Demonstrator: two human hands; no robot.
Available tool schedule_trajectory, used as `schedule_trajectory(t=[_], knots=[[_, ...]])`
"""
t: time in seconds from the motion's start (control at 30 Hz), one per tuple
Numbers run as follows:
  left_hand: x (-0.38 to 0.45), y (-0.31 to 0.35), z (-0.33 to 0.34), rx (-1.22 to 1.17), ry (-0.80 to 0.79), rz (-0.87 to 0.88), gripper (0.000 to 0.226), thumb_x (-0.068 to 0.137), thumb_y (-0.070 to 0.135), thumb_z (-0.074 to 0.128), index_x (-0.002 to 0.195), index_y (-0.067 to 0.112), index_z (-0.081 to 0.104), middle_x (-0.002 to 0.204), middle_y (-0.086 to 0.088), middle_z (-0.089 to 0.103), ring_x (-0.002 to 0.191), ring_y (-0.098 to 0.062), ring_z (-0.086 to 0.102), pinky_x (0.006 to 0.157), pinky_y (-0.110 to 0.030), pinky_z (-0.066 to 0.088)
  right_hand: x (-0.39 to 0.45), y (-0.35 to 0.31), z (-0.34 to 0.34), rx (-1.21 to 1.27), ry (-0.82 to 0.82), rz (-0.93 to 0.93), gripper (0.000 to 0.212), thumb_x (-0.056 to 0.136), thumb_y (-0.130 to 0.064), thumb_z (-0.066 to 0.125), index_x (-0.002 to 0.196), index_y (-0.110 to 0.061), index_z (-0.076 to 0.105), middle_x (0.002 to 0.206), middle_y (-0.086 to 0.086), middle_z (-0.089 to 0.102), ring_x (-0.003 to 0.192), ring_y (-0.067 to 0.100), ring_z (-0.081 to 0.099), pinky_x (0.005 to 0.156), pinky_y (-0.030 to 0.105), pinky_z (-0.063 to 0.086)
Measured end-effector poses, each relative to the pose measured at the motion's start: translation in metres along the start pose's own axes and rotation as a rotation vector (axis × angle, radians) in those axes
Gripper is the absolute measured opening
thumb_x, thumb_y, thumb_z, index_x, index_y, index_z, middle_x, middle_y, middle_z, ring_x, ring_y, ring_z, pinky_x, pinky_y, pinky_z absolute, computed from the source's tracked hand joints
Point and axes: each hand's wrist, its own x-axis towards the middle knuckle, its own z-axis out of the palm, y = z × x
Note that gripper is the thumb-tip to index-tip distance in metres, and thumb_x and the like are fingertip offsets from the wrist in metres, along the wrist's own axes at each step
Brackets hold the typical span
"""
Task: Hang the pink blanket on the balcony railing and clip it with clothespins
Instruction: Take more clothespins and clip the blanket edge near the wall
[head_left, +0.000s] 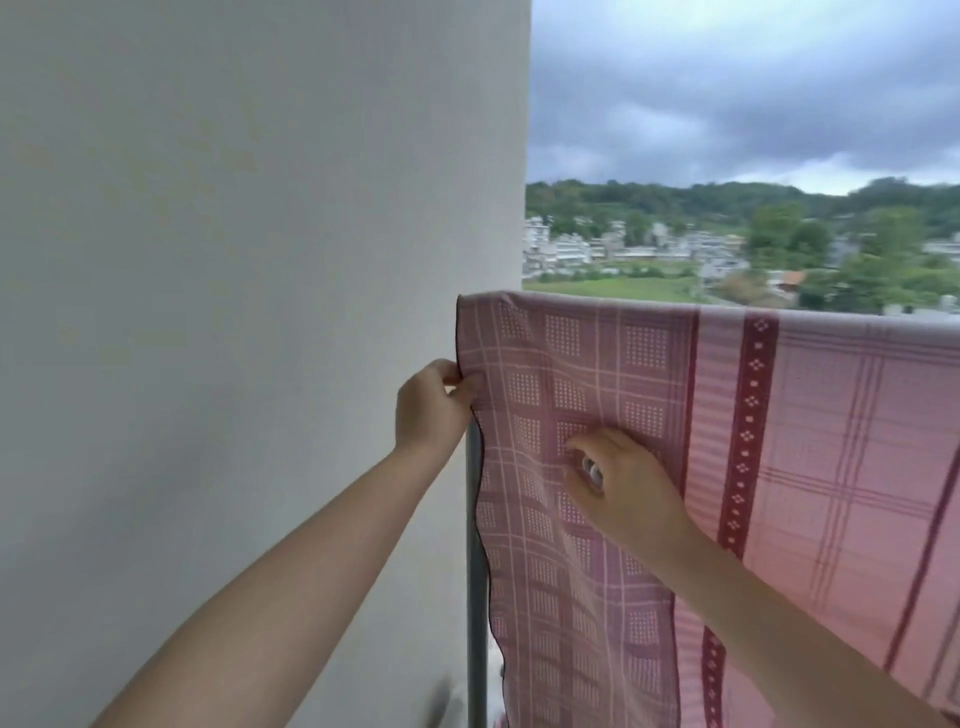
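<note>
- Blanket first: we see pink checked cloth with dotted squares and a dark red patterned stripe, draped over the top of the balcony railing and hanging down on the near side.
- Its top fold runs from beside the white wall on the left out past the right edge of the view; the rail itself is hidden under the cloth.
- Only a grey upright post of the railing shows, just left of the blanket's dark-hemmed left edge and close to the wall.
- Our left hand is at that left edge, a little below the top fold, its fingers closed in a pinch on the hem.
- Our right hand lies against the hanging face of the blanket, to the right of and lower than the left hand, palm toward the cloth and fingers partly curled.
- A small pale object sits tucked in the right hand's curled fingers; it is too blurred for us to say whether it is a clothespin.
- We see no pin on the top fold.
- Far beyond the railing lie green fields, houses, wooded hills and a heavy grey sky.
</note>
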Motion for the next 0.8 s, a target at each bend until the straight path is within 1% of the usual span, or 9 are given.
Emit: schedule_trajectory(t=[0.1,0.3,0.37,0.47,0.57,0.67,0.73,0.77,0.8], knots=[[0.007,-0.009,-0.009,-0.008,0.004,0.103,0.012,0.085,0.007,0.052,0.076,0.004,0.06,0.078,-0.021,0.067,0.074,-0.032,0.063,0.066,-0.032,0.044,0.0,-0.013,0.003,-0.083,-0.006,0.022,0.016,0.075,-0.011,0.059,0.088,-0.004,0.065,0.08,0.009,0.066,0.067,0.021,0.061,0.062,0.031,0.055],[0.029,-0.021,-0.043,0.07,0.021,0.226,0.019,0.087,0.011,0.052,0.083,-0.005,0.061,0.08,-0.027,0.067,0.074,-0.036,0.06,0.065,-0.031,0.04,0.001,-0.042,0.022,-0.223,-0.065,-0.039,0.028,0.073,-0.018,0.05,0.095,-0.008,0.064,0.087,0.008,0.067,0.069,0.023,0.066,0.055,0.035,0.058],[0.035,-0.026,-0.047,0.066,-0.012,0.229,0.018,0.087,0.011,0.053,0.077,-0.001,0.061,0.07,-0.019,0.065,0.067,-0.029,0.058,0.064,-0.028,0.037,0.0,-0.043,0.034,-0.25,-0.122,-0.044,0.031,0.075,-0.019,0.051,0.102,-0.01,0.062,0.095,0.009,0.067,0.075,0.025,0.067,0.058,0.037,0.059],[0.03,-0.039,-0.042,-0.116,-0.287,0.154,0.028,0.09,0.01,0.049,0.063,0.017,0.055,0.057,-0.002,0.056,0.041,-0.002,0.051,0.05,-0.021,0.04,-0.005,-0.045,0.049,-0.283,-0.169,-0.047,0.036,0.075,-0.023,0.052,0.109,-0.013,0.06,0.1,0.006,0.067,0.08,0.025,0.067,0.063,0.036,0.058],[0.018,-0.068,-0.038,-0.27,-0.395,0.036,0.02,0.092,0.014,0.046,0.078,0.013,0.059,0.066,0.001,0.059,0.038,0.003,0.052,0.04,-0.01,0.038,-0.008,-0.05,0.058,-0.35,-0.171,-0.125,0.037,0.071,-0.022,0.058,0.107,-0.015,0.061,0.083,0.002,0.068,0.061,0.018,0.067,0.045,0.027,0.056],[0.008,-0.103,-0.029,-0.204,-0.448,-0.034,0.019,0.09,0.009,0.049,0.102,0.002,0.062,0.073,-0.002,0.062,0.037,0.004,0.054,0.04,-0.006,0.039,-0.005,-0.062,0.066,-0.478,-0.354,-0.152,0.056,0.084,-0.014,0.055,0.134,-0.025,0.033,0.09,0.003,0.058,0.058,0.016,0.053,0.038,0.025,0.04],[0.003,-0.118,-0.019,-0.231,-0.551,-0.096,0.026,0.089,0.009,0.051,0.112,0.002,0.059,0.088,-0.007,0.063,0.035,0.005,0.054,0.04,-0.006,0.04,0.005,-0.071,0.07,-0.643,-0.388,-0.202,0.066,0.084,-0.011,0.054,0.138,-0.027,0.02,0.099,0.005,0.055,0.065,0.019,0.051,0.042,0.024,0.032],[0.002,-0.121,-0.013,-0.267,-0.606,-0.123,0.029,0.089,0.011,0.051,0.117,0.002,0.057,0.096,-0.01,0.063,0.035,0.005,0.054,0.04,-0.006,0.04,0.01,-0.07,0.073,-0.695,-0.425,-0.199,0.063,0.084,-0.01,0.053,0.138,-0.024,0.022,0.106,0.007,0.054,0.076,0.023,0.056,0.048,0.027,0.037],[0.003,-0.122,-0.008,-0.3,-0.655,-0.139,0.032,0.09,0.012,0.051,0.121,0.003,0.054,0.105,-0.012,0.063,0.036,0.005,0.054,0.04,-0.006,0.04,0.015,-0.07,0.075,-0.71,-0.449,-0.206,0.056,0.08,-0.009,0.059,0.131,-0.019,0.036,0.106,0.008,0.055,0.081,0.024,0.059,0.052,0.029,0.041]])
